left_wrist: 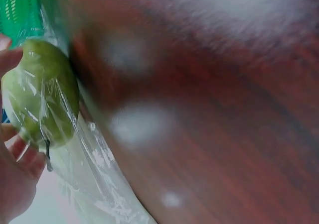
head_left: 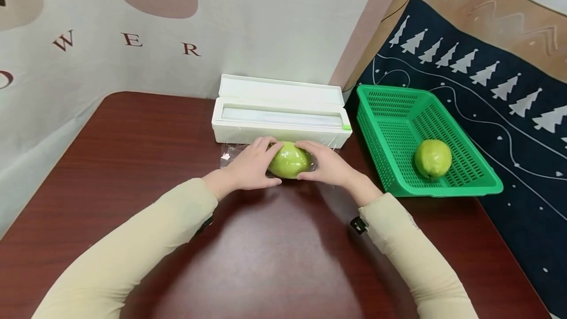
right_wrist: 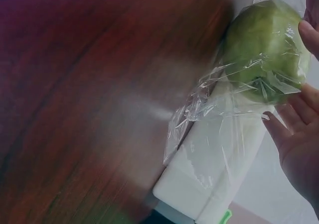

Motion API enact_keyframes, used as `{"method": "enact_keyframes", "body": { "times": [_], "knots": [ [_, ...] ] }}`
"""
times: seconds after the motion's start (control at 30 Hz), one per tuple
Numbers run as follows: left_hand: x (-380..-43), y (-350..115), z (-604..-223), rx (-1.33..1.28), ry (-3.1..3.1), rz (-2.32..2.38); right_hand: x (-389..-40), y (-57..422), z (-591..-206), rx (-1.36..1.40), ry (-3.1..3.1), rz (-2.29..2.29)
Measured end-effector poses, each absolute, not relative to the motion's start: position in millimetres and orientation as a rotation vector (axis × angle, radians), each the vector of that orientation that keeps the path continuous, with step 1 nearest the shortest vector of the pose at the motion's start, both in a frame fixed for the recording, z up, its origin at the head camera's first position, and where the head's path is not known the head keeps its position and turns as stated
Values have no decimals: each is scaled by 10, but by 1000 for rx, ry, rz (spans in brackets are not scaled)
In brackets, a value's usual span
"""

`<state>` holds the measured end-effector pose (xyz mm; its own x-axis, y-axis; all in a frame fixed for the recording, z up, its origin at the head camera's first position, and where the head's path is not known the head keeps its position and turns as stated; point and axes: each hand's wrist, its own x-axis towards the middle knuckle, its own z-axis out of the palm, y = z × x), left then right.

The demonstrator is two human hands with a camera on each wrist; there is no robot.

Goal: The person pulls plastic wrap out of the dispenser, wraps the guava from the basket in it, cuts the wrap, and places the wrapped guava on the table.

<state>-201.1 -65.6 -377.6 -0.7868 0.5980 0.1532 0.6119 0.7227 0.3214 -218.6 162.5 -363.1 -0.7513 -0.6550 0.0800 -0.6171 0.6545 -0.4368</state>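
A green pear [head_left: 288,160] wrapped in clear cling film [right_wrist: 199,102] is held between both hands, just in front of a white cling film box [head_left: 283,134]. My left hand [head_left: 252,165] grips its left end, where a dark stem [left_wrist: 48,157] pokes out below the film in the left wrist view. On the other end my right hand [head_left: 328,164] has its thumb and fingers curled round the pear. Loose, crinkled film spreads out to both sides of the fruit. In the right wrist view the film lies over the pear's end near the right fingers [right_wrist: 296,109].
The box lid [head_left: 281,89] stands raised at the back, and a green slider [head_left: 346,127] sits at its right end. To the right, a green basket [head_left: 390,161] contains another green fruit [head_left: 433,159]. A printed cloth hangs behind the dark wooden table [head_left: 283,260].
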Motion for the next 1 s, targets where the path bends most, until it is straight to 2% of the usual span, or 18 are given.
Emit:
{"method": "enact_keyframes", "body": {
  "times": [0.3, 0.73, 1.0],
  "knots": [
    [-2190, -674, -3754, -962, -2964, -780, -2339, 1600, -3707, -1043, 2739, -737],
    [-2247, -702, -3791, -928, -2964, -811, -2377, 1555, -3769, -1022, 2780, -702],
    [-2260, -690, -3797, -902, -2912, -877, -2371, 1575, -3850, -944, 2778, -910]
  ]
}}
